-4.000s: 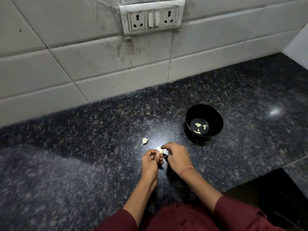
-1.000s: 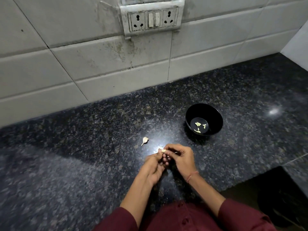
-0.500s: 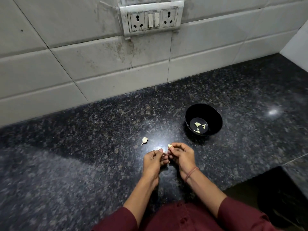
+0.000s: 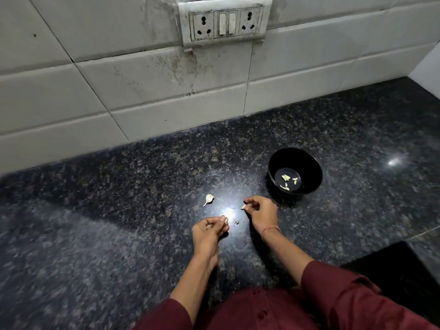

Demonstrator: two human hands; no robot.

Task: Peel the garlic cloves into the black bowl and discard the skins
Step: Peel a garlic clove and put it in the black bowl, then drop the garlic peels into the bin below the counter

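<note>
My right hand [image 4: 260, 210] pinches a small pale garlic clove [image 4: 243, 206] at its fingertips, just left of the black bowl [image 4: 310, 169]. My left hand [image 4: 209, 229] is a short way apart from it, with its fingers curled around a pale scrap of garlic skin [image 4: 225, 219]. A tiny skin fragment [image 4: 237, 222] lies on the counter between the hands. One unpeeled clove [image 4: 209, 199] with a tail sits on the counter above my left hand. Several peeled cloves [image 4: 288, 181] lie in the bottom of the bowl.
The dark speckled granite counter [image 4: 119, 234] runs back to a white tiled wall [image 4: 142, 98] that carries a socket panel [image 4: 225, 22]. A black surface [image 4: 390, 270] lies lower at the front right, beyond the counter's edge.
Over the last second my hands have pulled apart: the right moved up and right with the clove, the left stayed lower. A small skin fragment now lies between them.
</note>
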